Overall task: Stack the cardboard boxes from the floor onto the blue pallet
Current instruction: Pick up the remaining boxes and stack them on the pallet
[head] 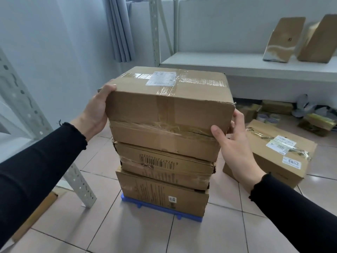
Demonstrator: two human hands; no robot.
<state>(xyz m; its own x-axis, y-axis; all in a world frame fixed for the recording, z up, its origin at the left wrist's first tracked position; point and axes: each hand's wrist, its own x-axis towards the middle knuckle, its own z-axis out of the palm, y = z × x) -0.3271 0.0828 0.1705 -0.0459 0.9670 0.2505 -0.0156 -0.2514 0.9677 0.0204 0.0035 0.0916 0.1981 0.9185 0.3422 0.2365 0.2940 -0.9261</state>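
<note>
Cardboard top box (pixel 169 110) sits gripped between both hands (pixel 94 114).

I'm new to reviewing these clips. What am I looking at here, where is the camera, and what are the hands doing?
There is no machine here. A person wears one wide-angle camera on the head, looking forward and down, so you see their own arms in black sleeves. On the tiled floor lies a blue pallet with three cardboard boxes stacked on it. The left hand and the right hand press against opposite sides of the top box, which sits on the middle box, itself on the bottom box. To the right, another box waits on the floor. Behind stands a white shelf with two leaning packages.
</note>
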